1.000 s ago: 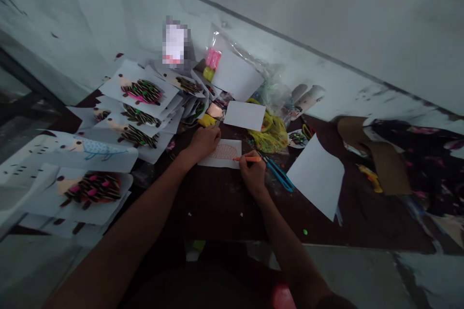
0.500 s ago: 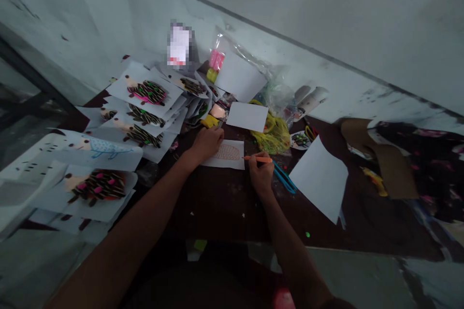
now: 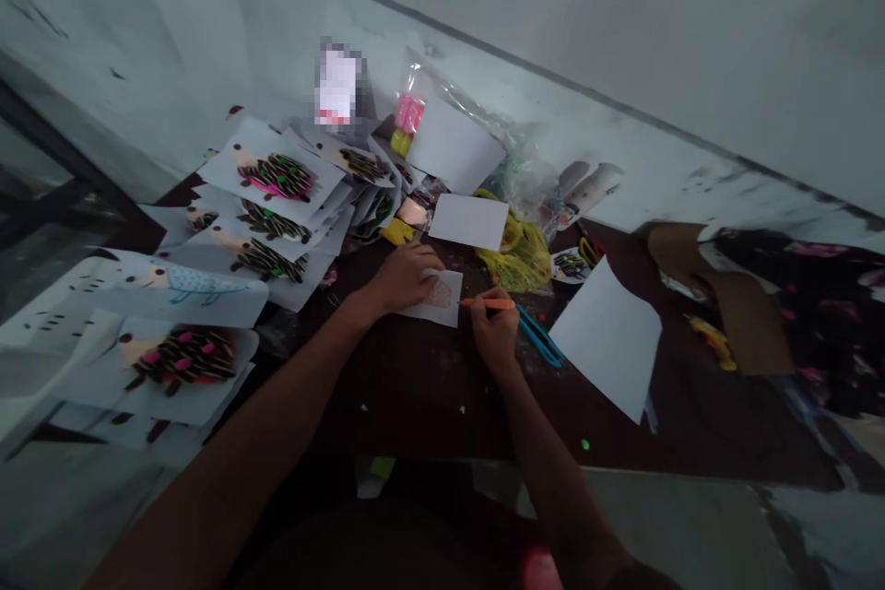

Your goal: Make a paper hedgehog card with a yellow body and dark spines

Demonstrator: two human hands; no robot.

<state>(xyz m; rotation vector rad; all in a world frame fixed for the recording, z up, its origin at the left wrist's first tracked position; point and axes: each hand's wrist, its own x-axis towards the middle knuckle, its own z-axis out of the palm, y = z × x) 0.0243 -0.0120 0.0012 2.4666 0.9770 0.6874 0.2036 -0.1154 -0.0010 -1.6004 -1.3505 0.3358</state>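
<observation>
Your right hand [image 3: 495, 324] grips an orange pen [image 3: 493, 303] between its fingers, the tip pointing left at the right edge of the small paper [image 3: 448, 312], which carries an orange drawing [image 3: 438, 295]. Your left hand [image 3: 409, 277] lies over the paper's left part with its fingers bent, covering some of the drawing; you cannot tell whether they pinch the paper or just press on it. Taking that paper as the centre of the clock, a yellow piece [image 3: 397, 231] sits at 11 o'clock, by your left fingers. A white card [image 3: 468, 221] is at 1 o'clock, its right side over a yellow net bag [image 3: 522, 260] at 2. Just beside your right hand, between 3 and 4 o'clock, a blue tool [image 3: 540, 336] lies slantwise on the tabletop [image 3: 415, 387], and past it is a large blank sheet [image 3: 608, 341]. A green dot [image 3: 584, 444] is out at 4 o'clock, near the front edge. Farther off at 3 is brown cardboard [image 3: 750, 323]. Overlapping hedgehog pictures [image 3: 277, 177] spread around 10, and another stack [image 3: 183, 358] lies near 9.
</observation>
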